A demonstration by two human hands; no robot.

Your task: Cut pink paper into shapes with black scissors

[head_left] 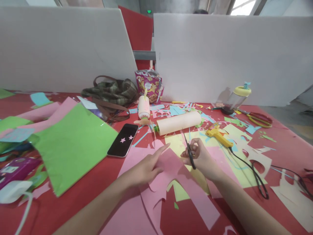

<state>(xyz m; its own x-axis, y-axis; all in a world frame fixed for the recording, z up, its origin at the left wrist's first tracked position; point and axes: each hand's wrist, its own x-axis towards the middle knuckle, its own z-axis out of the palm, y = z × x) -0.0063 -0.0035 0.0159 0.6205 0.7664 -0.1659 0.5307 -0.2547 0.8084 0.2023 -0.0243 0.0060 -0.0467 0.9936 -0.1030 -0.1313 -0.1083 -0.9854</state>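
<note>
R hand [201, 160] is clamped on black-handled scissors [190, 155], fingers curled round the grips, blades pointing to the far side; L hand [145, 169] is palm-down at the cut pink paper [168, 166], index stretched out to the right, thumb apart from it — can't tell if it's pressing on the sheet; the paper lies mid-table, near side, betw. both arms, w/ strips running near & right over the red tabletop [179, 218]; just beyond the hands, a cream roll [179, 123] lies on its side; to the left, a phone [119, 148] w/ 2 pink stars [123, 140] on it, next to a big green sheet [75, 143]; to the right, a yellow glue gun [220, 137] w/ black cord; far side — snack bag [149, 85], plus a clear jar [236, 98] at far right.
</note>
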